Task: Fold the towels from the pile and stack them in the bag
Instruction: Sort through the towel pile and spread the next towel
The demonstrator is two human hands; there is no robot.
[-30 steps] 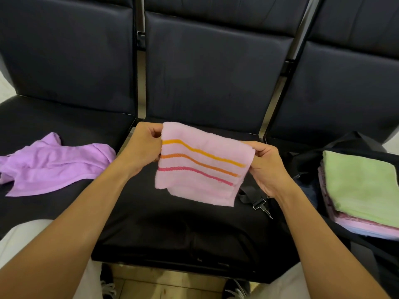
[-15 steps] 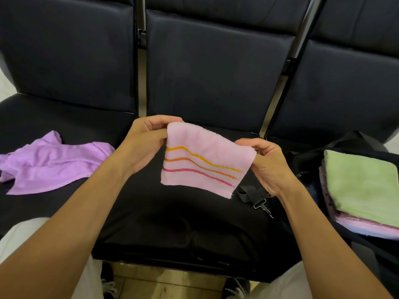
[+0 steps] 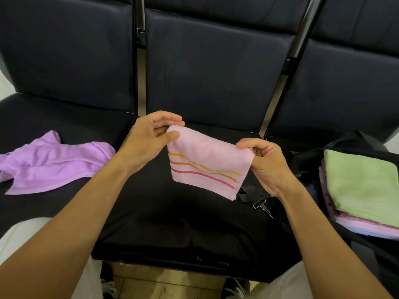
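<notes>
Raised slightly, pink towel hangs above black seat, strap clip beneath.

No text, label, brand, number or sign can be read anywhere on the things in view.

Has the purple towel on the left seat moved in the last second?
No. The purple towel lies crumpled in the same spot on the left seat, short of the seat gap.
</notes>
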